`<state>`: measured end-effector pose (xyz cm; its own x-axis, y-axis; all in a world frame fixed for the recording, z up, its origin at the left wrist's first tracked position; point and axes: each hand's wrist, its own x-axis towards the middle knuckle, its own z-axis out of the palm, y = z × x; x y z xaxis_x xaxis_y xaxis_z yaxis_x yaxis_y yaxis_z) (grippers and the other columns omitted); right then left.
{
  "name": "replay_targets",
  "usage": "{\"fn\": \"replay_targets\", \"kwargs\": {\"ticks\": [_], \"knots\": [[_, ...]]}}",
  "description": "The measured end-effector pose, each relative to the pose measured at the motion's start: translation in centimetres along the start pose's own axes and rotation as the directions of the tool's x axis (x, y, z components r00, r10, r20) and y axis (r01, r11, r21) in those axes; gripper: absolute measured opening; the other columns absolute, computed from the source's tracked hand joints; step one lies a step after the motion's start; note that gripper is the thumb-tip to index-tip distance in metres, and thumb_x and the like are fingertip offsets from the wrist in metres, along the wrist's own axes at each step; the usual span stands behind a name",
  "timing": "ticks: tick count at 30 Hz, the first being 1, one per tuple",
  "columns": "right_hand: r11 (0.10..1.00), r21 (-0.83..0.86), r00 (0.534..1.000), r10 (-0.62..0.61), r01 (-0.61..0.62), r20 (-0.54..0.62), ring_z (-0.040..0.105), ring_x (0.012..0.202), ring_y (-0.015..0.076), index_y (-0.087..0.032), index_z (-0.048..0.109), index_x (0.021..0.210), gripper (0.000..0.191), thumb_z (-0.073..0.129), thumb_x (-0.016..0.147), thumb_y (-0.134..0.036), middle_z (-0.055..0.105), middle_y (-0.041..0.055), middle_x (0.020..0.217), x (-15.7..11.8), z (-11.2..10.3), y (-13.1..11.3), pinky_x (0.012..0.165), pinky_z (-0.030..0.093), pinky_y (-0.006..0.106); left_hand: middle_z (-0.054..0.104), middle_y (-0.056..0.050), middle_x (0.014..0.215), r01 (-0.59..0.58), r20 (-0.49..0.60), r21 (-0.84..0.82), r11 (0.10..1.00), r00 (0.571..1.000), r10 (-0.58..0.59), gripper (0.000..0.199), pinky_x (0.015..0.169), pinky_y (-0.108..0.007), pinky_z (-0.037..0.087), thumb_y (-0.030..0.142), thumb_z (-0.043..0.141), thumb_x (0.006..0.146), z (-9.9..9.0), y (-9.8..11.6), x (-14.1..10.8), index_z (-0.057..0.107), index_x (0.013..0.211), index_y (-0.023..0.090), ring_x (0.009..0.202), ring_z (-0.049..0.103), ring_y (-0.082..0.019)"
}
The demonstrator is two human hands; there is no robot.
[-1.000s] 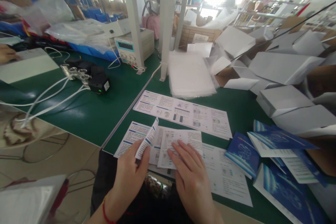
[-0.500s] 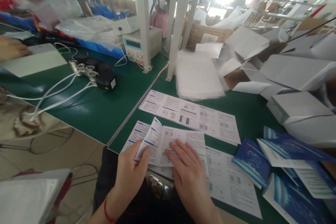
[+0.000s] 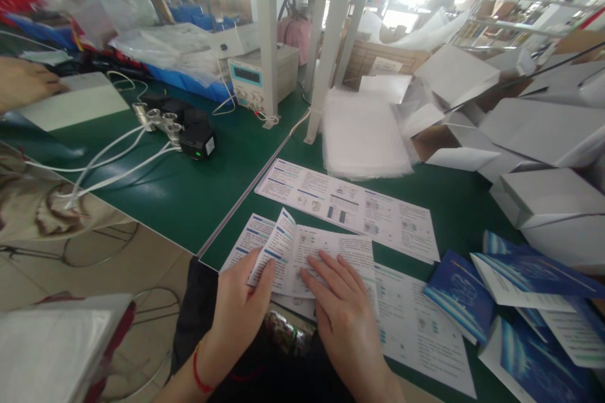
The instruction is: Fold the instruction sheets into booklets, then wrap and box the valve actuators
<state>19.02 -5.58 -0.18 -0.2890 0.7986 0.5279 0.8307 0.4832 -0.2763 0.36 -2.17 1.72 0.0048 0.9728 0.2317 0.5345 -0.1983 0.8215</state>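
Note:
A printed leaflet (image 3: 340, 244) lies partly folded at the front edge of the green table. My left hand (image 3: 242, 308) pinches its raised left panel between thumb and fingers. Flat on the right part of the same leaflet rests my right hand (image 3: 347, 312), fingers stretched out and holding nothing. Underneath, an unfolded printed sheet (image 3: 425, 334) sticks out on both sides. Another long unfolded sheet (image 3: 350, 201) lies just behind. To the right are several folded leaflets with blue covers (image 3: 460, 293), piled loosely.
White boxes (image 3: 543, 198) crowd the right side. Beyond the sheets sits a stack of clear plastic bags (image 3: 366, 132). Left of the metal posts stands a power supply (image 3: 250, 82). Black devices with white cables (image 3: 198, 138) lie at left, near another person's hand (image 3: 28, 83).
The whole view has shifted slightly, so things appear a little further right. Both hands keep the same hold on the leaflet, and its left panel stays raised.

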Motion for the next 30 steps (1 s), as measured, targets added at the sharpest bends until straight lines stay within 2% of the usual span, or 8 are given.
{"fn": "replay_targets", "kwargs": {"ticks": [5,21,30], "knots": [[1.000,0.008,1.000,-0.006,0.006,0.008,0.069,0.122,0.0273,-0.018,0.077,0.115,0.041,0.048,0.091,0.001,0.076,0.0086,0.125,-0.10,0.03,0.07,0.101,0.059,0.051,0.080,-0.006,0.088,-0.005,-0.003,0.006,1.000,1.000,0.005,0.026,0.069,-0.026,0.059,0.031,0.054,0.095,0.07,-0.08,-0.03,0.076,0.093,0.017,0.072,0.073,-0.020],[1.000,0.016,1.000,-0.006,0.006,0.022,0.070,0.121,0.0280,-0.018,0.075,0.115,0.041,0.048,0.091,0.001,0.076,0.0085,0.126,-0.07,0.09,0.06,0.101,0.059,0.051,0.081,-0.007,0.094,-0.020,-0.004,0.012,1.000,1.000,0.020,0.028,0.078,-0.030,0.060,0.031,0.053,0.096,0.02,-0.06,-0.02,0.077,0.098,0.016,0.073,0.073,-0.021],[1.000,0.025,1.000,-0.006,0.005,0.025,0.069,0.122,0.0275,-0.018,0.076,0.115,0.042,0.049,0.089,0.001,0.076,0.0090,0.125,-0.02,-0.06,0.01,0.102,0.059,0.051,0.080,-0.006,0.089,-0.022,-0.012,0.005,1.000,1.000,0.022,0.025,0.073,-0.027,0.059,0.030,0.055,0.096,0.10,-0.21,-0.05,0.076,0.094,0.017,0.073,0.073,-0.020]]}}
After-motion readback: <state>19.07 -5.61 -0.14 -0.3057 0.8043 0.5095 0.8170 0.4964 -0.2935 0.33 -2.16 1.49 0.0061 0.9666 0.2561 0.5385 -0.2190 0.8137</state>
